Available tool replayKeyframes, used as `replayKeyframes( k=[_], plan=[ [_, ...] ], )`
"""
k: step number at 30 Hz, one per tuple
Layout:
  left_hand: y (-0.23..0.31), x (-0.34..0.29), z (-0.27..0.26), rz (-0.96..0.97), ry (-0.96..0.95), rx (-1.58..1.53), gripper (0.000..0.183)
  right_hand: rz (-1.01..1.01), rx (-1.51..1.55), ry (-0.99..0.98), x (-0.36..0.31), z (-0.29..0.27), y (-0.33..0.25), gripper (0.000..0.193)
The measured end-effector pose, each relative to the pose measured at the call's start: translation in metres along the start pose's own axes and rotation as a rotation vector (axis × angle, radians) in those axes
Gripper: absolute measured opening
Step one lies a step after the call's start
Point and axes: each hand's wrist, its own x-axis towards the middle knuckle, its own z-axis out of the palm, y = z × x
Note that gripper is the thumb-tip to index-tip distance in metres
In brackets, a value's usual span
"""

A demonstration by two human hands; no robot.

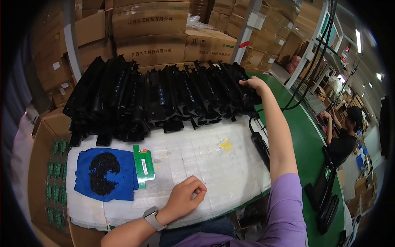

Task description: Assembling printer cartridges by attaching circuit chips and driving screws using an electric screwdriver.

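A row of long black plastic housings (164, 96) stands packed along the far side of the padded white work surface (185, 156). Out at the row's right end, my right hand (256, 85) grips the last black housing, thumb on its near face; the other fingers are partly hidden. My left hand (187, 197) rests near the front edge with its fingers curled and nothing visible in them. Left of it lies a green circuit board (144, 166), touching a blue cloth (84, 173) that bears a heap of small black screws (105, 175).
Small yellow bits (225, 145) lie scattered right of centre. A black corded electric screwdriver (260, 146) lies by my right forearm. At left, an open carton (41, 154) holds several green boards. Beyond the green bench (306, 136) works another person (347, 136). Stacked cartons (150, 20) stand behind.
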Motion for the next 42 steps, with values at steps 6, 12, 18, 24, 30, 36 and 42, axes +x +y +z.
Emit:
replayKeyframes(
  k=[6, 12, 18, 24, 30, 36, 42],
  plan=[
    [-0.002, 0.001, 0.001, 0.085, 0.009, -0.015, 0.005, -0.041, 0.019, 0.090, 0.007, -0.037, 0.009, 0.066],
    [-0.001, -0.002, -0.003, 0.054, 0.014, 0.011, 0.004, -0.166, -0.289, 0.267, -0.015, -0.058, -0.013, 0.062],
    [-0.002, 0.001, 0.002, 0.099, 0.024, 0.037, 0.004, -0.201, -0.294, 0.202, -0.006, -0.083, 0.015, 0.067],
    [-0.003, -0.002, 0.002, 0.149, 0.071, 0.026, 0.005, -0.218, -0.512, 0.386, -0.056, -0.087, -0.017, 0.073],
    [0.016, -0.001, -0.015, 0.363, 0.302, 0.289, 0.020, -0.620, -0.023, -0.257, -0.152, -0.103, -0.060, 0.065],
    [0.017, 0.005, -0.034, 0.608, 0.622, 0.691, 0.030, -0.834, -0.215, -0.997, -0.208, 0.002, -0.053, 0.056],
    [0.011, 0.009, -0.030, 0.557, 0.596, 0.674, 0.032, -0.761, -0.498, -0.943, -0.237, 0.065, -0.040, 0.036]
  ],
)
